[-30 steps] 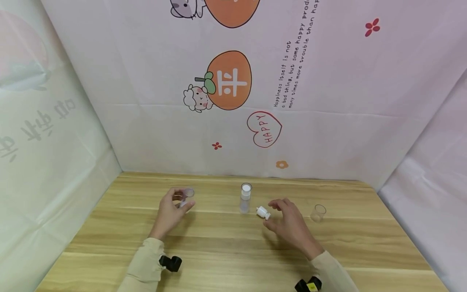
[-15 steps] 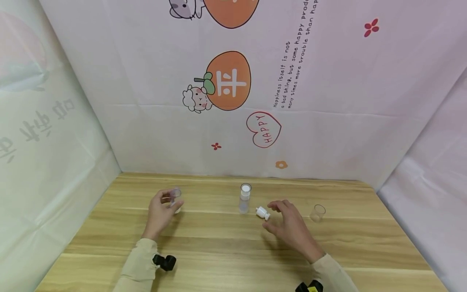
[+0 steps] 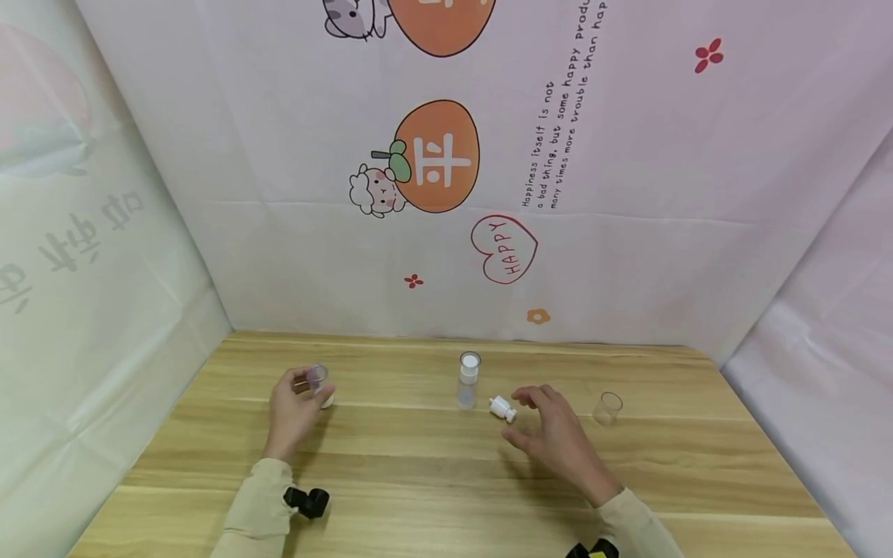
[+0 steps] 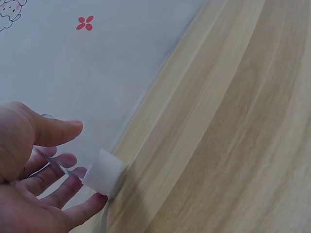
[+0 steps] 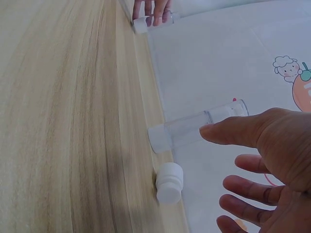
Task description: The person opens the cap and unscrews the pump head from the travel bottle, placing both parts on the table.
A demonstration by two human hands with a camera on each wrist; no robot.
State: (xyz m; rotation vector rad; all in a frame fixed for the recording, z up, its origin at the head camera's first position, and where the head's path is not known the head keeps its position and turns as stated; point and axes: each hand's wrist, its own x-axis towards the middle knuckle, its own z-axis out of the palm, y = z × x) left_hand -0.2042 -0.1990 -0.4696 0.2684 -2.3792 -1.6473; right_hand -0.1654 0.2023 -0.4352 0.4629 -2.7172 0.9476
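Observation:
My left hand [image 3: 289, 418] grips a clear plastic bottle with a white base [image 4: 104, 171] between thumb and fingers. The bottle stands upright at the left of the table, its base at or very near the wood; its top is uncovered. My right hand [image 3: 558, 438] hovers with spread, relaxed fingers and holds nothing. Close to its fingertips, a white pump head [image 3: 502, 408] lies on its side, apart from the hand. Just left of that, a clear bottle [image 3: 467, 394] stands upright with a white top inside a clear cap.
A clear, open-topped cap [image 3: 608, 409] stands on the wooden table [image 3: 418, 496] to the right of my right hand. A printed cloth backdrop [image 3: 314, 256] rises behind the table's far edge, and more cloth hangs at both sides.
My left hand has carried its clear bottle leftward and down to the table. My right hand has barely moved, and the pump head, middle bottle and loose cap stay put.

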